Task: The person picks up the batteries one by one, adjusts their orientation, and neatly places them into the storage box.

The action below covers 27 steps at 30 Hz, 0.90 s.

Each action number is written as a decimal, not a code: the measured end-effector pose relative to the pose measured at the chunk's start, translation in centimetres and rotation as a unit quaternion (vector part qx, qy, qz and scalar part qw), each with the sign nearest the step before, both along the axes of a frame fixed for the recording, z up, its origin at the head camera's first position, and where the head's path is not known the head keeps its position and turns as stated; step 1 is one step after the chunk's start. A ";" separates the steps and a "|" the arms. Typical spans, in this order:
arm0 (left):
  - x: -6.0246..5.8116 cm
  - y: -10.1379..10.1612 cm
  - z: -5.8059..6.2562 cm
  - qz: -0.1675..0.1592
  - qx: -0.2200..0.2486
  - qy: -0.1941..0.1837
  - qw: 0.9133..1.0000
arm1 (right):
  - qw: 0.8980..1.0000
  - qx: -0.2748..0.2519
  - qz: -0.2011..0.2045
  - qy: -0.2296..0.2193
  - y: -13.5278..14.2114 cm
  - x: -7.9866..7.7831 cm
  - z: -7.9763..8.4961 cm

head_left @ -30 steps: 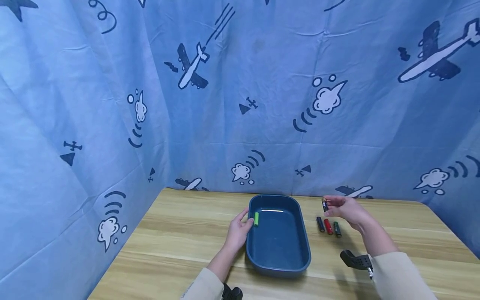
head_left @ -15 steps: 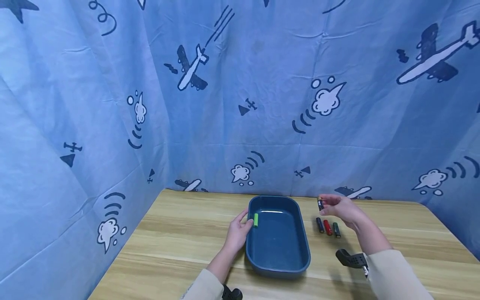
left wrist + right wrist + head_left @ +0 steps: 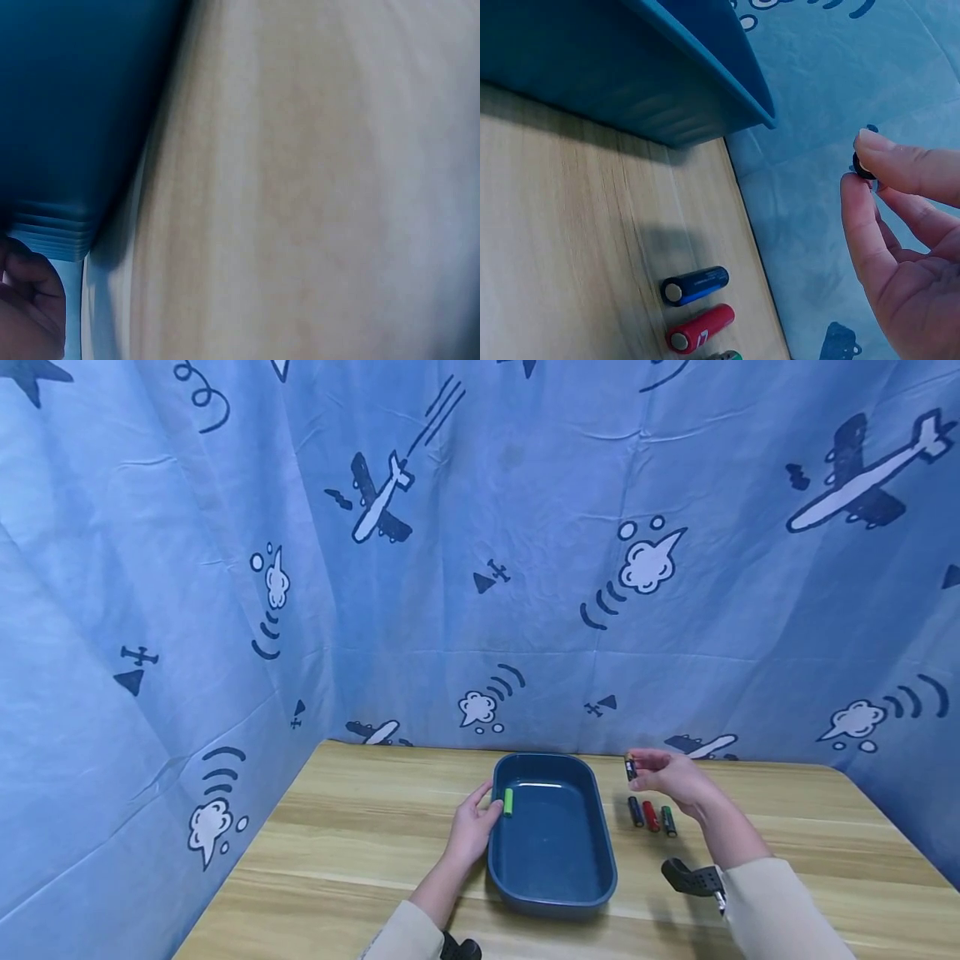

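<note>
A dark blue plastic bin [image 3: 555, 852] stands on the wooden table. My left hand [image 3: 471, 831] holds its left side, thumb at the rim and fingers along the outer wall. Just inside that wall, close to the thumb, is a bright green battery [image 3: 508, 802]. Right of the bin, my right hand [image 3: 678, 783] pinches a dark battery [image 3: 630, 767] between thumb and fingertips, raised above the table. The right wrist view shows this battery [image 3: 863, 166] nearly end-on, mostly covered by the fingers. Below the hand lie a dark blue battery [image 3: 635, 812], a red battery [image 3: 650, 817] and a dark green-ended battery [image 3: 668, 821].
The wooden table [image 3: 360, 827] runs back to a blue curtain [image 3: 420, 610] printed with planes and clouds, which also closes off the left side. Black wrist mounts [image 3: 690, 878] stick out from the sleeves near the table.
My right hand has moved left toward the bin with the dark battery. The left hand stays at the bin's left side, and the three batteries on the table lie as before.
</note>
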<state>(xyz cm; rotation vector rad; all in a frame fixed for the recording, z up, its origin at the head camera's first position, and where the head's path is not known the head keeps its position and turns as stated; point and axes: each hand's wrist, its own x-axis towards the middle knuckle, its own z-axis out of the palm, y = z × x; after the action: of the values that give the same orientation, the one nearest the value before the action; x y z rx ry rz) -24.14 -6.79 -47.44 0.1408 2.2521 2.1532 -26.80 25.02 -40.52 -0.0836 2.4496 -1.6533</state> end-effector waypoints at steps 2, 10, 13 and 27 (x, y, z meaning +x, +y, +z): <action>0.1 0.1 0.1 -0.002 0.001 0.003 1.000 | 1.000 -0.004 -0.004 -0.003 0.0 0.1 0.0; -0.3 0.1 -1.8 0.001 -0.009 0.003 1.000 | 1.000 -0.017 -0.012 -0.007 -0.7 0.6 -0.3; 0.2 0.0 -1.3 -0.002 -0.006 0.003 1.000 | 1.000 -0.018 -0.009 -0.004 -1.1 0.6 -0.1; 0.2 -0.2 -0.6 -0.002 -0.016 0.013 1.000 | 0.999 -0.038 -0.020 0.012 -2.9 -0.1 0.4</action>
<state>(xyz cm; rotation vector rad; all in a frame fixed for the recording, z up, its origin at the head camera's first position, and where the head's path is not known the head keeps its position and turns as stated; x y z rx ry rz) -23.96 -6.98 -48.05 0.1724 2.2965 2.1244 -26.86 22.07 -40.10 -0.0664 2.4210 -1.7721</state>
